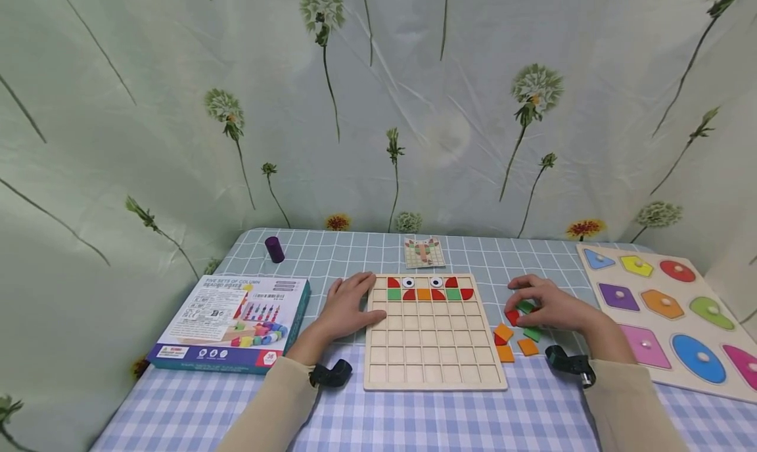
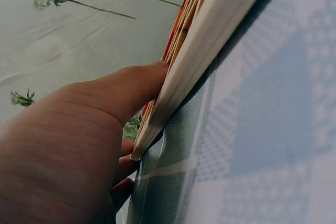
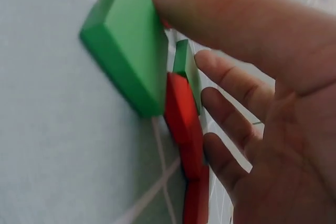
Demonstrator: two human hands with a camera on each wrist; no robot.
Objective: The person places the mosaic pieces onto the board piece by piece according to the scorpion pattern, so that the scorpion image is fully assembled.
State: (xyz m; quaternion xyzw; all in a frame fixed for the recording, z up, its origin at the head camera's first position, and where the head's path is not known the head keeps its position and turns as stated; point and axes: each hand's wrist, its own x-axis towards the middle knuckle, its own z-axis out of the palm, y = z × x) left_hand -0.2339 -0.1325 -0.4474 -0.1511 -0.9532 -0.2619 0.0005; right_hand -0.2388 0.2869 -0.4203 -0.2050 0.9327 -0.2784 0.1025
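A wooden grid board (image 1: 434, 357) lies flat in the middle of the table, its top two rows partly filled with red, green and orange tiles and two eye tiles. My left hand (image 1: 347, 311) rests at the board's upper left edge, thumb on top and fingers spread along the corner. To the right, my right hand (image 1: 547, 305) is over a small pile of loose tiles, thumb and forefinger at a red tile (image 1: 512, 317), pinching it. A green tile (image 3: 128, 45) stands out near the thumb in the right wrist view, while several red tiles (image 3: 184, 108) lie below the other fingers.
Orange tiles (image 1: 528, 347) lie right of the board. Behind it is a pattern card (image 1: 424, 252). A boxed bead set (image 1: 233, 320) occupies the left side, with a purple cylinder (image 1: 275, 249) farther back. A knobbed shape puzzle (image 1: 656, 327) lies at the right.
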